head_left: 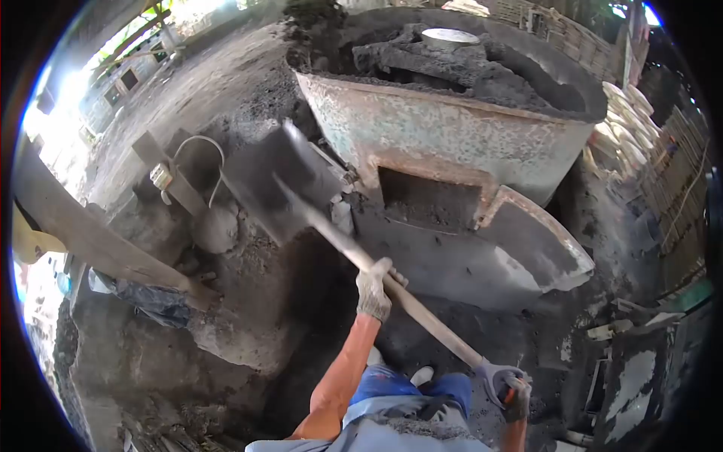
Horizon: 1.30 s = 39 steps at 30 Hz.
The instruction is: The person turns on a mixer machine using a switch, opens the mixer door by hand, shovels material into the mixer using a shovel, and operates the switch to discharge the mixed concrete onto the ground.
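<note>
A long-handled shovel [433, 324] runs diagonally across the view, its wide blade raised at the upper left and blurred. My left hand [374, 288], in a pale dirty glove, is wrapped round the middle of the wooden shaft. At the lower right my right hand [517, 397], also gloved, grips the handle at the shaft's end. Beyond the blade stands a large rusty, pale green metal vat [452, 132] with dark material heaped inside and a square opening low in its front. Whether the blade carries anything is unclear.
A round pale lid [449, 36] lies on the dark heap. Left of the blade are a board with an electrical box [161, 177] and a looped cable. A wooden beam [98, 233] slants across the left. Pale sacks [625, 128] are stacked at the right, beside slatted panels.
</note>
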Available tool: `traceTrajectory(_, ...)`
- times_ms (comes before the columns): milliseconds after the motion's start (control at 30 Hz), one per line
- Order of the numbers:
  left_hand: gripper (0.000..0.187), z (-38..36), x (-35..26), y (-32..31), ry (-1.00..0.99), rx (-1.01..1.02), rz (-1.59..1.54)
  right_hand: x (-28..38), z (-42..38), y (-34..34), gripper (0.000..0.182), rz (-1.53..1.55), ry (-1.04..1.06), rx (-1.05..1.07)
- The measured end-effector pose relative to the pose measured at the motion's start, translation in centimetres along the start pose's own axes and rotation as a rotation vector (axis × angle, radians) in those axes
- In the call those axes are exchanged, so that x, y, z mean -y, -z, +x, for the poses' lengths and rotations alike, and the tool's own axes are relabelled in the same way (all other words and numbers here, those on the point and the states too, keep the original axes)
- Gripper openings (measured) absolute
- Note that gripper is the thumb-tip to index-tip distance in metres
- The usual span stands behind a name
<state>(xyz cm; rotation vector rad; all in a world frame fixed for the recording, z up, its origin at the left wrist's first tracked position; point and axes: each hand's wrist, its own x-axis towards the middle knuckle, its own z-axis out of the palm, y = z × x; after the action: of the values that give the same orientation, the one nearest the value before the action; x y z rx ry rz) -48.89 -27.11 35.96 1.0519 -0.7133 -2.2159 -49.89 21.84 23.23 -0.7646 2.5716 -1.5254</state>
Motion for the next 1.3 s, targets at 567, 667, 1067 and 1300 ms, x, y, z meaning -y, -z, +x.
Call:
traceTrajectory(567,0.023,2.0,10.3,11.1,0.450,0.388,0.629,34.7,12.7,-3.1,0.021,-0.656,0.343,-0.072)
traceTrajectory(667,0.023,3.7,3.6,15.1,0.297,0.238,0.560,30.2,11.7,-9.2,0.019,-0.802,0.179,0.037)
traceTrajectory(1067,0.008,-0.9,-9.1,29.6,-0.025,-0.150,0.494,20.8,4.6,-5.8,0.020,-0.899,-0.213,-0.052)
traceTrajectory(1300,0.030,4.4,-23.8,22.7,-0.957,-0.533,1.059,19.7,3.5,-5.8,0.022,-0.824,-0.175,-0.131)
